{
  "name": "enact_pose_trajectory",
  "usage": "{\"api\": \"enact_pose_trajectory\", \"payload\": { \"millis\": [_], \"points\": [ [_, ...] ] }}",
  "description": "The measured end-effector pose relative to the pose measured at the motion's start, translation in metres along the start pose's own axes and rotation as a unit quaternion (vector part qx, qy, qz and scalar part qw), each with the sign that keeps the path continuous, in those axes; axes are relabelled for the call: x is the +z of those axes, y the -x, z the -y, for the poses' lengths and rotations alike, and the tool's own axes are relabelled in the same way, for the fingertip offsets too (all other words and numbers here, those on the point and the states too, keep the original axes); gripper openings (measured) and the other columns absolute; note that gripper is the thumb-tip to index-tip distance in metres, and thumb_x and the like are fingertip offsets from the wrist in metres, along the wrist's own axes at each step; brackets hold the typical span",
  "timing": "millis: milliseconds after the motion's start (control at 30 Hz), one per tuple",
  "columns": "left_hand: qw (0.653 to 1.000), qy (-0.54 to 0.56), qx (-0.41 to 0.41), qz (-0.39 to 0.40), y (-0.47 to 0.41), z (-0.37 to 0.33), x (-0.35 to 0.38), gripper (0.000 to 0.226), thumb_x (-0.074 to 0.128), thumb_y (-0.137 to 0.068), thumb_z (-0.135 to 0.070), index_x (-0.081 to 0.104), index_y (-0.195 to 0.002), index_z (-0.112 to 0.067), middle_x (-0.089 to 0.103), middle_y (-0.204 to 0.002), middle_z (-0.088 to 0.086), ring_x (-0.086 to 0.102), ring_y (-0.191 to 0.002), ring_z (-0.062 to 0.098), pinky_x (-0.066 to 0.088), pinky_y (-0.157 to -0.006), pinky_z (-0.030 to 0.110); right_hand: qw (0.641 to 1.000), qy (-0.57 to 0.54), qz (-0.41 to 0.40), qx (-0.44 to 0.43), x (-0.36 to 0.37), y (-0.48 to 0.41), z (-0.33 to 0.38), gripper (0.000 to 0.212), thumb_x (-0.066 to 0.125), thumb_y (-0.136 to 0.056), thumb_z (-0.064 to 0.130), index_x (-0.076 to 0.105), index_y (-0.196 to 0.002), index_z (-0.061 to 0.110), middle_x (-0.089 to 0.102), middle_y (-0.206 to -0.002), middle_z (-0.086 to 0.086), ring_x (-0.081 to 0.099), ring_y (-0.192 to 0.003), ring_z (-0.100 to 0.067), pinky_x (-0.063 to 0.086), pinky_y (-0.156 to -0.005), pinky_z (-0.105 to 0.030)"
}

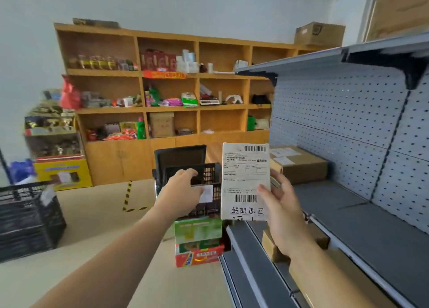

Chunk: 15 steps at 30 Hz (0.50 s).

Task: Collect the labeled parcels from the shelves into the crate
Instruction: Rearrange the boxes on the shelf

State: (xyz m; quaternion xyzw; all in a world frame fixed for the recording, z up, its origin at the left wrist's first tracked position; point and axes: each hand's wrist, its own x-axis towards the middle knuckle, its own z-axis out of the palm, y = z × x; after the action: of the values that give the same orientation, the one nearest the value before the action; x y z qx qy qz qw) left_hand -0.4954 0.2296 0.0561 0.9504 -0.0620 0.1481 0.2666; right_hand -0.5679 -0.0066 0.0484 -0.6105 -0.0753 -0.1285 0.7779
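Left hand (183,187): fingers curled over the near rim of the black crate (209,175), which stands on stacked cartons (198,240).

Parcel (245,180): labelled, held upright just right of the crate, not yet inside. The right hand (279,203) grips it along its right edge.

Risk, as judged: the crate rides high on the cartons, so a pull on its rim or a dropped parcel could tip it. The one-edge hold may let the parcel swing.

Clearance: open floor (92,214) lies left of the crate. The front edge of the grey shelf (336,205) runs close below the right hand.
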Motion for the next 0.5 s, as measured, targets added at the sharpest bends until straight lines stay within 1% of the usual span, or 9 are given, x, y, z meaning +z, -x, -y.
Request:
{"api": "enact_pose_trajectory", "payload": {
  "millis": [33,167,233,333,433,500],
  "points": [
    [1.000,-0.006,-0.010,-0.009,-0.013,0.017,-0.006,0.054,0.062,-0.097,-0.038,0.044,-0.146,-0.023,0.048,-0.146,0.001,0.055,-0.124,0.021,0.048,-0.099,0.034,1.000,-0.004,0.015,0.005,0.016,-0.018,-0.010,0.042,0.057,-0.102,0.010,0.049,-0.137,0.032,0.075,-0.120,0.000,0.073,-0.109,-0.018,0.062,-0.078,-0.033],
    [0.998,-0.028,-0.048,-0.022,-0.070,0.076,-0.020,0.053,0.063,-0.095,-0.038,0.047,-0.143,-0.023,0.052,-0.142,0.003,0.055,-0.124,0.022,0.049,-0.102,0.040,0.998,-0.027,0.049,0.023,0.067,-0.084,-0.042,0.042,0.057,-0.101,0.009,0.049,-0.137,0.027,0.076,-0.116,0.000,0.074,-0.104,-0.018,0.062,-0.073,-0.031],
    [0.998,-0.030,-0.061,-0.019,-0.099,0.097,-0.020,0.053,0.064,-0.095,-0.037,0.047,-0.144,-0.023,0.051,-0.143,0.002,0.054,-0.126,0.022,0.048,-0.103,0.039,0.997,-0.038,0.056,0.030,0.086,-0.113,-0.058,0.039,0.057,-0.101,0.009,0.050,-0.134,0.029,0.076,-0.116,-0.001,0.075,-0.104,-0.018,0.063,-0.074,-0.033],
    [0.997,-0.034,-0.069,-0.001,-0.138,0.122,-0.011,0.053,0.062,-0.097,-0.037,0.045,-0.145,-0.022,0.049,-0.145,0.002,0.052,-0.128,0.023,0.045,-0.103,0.037,0.995,-0.053,0.061,0.055,0.108,-0.153,-0.084,0.039,0.058,-0.101,0.010,0.050,-0.133,0.029,0.076,-0.116,-0.005,0.075,-0.105,-0.023,0.063,-0.078,-0.039],
    [0.996,-0.036,-0.079,0.007,-0.173,0.144,0.003,0.053,0.061,-0.096,-0.037,0.046,-0.145,-0.023,0.050,-0.144,0.001,0.051,-0.128,0.021,0.044,-0.101,0.035,0.994,-0.060,0.062,0.069,0.123,-0.193,-0.110,0.041,0.059,-0.100,0.010,0.049,-0.136,0.026,0.075,-0.117,-0.007,0.074,-0.106,-0.026,0.062,-0.080,-0.043],
    [0.996,-0.039,-0.080,0.008,-0.200,0.157,0.012,0.051,0.063,-0.096,-0.037,0.048,-0.143,-0.023,0.051,-0.141,0.000,0.052,-0.125,0.020,0.043,-0.097,0.031,0.993,-0.058,0.070,0.072,0.130,-0.224,-0.128,0.042,0.060,-0.100,0.011,0.047,-0.138,0.025,0.075,-0.119,-0.008,0.073,-0.108,-0.027,0.060,-0.086,-0.050]
  ]
}}
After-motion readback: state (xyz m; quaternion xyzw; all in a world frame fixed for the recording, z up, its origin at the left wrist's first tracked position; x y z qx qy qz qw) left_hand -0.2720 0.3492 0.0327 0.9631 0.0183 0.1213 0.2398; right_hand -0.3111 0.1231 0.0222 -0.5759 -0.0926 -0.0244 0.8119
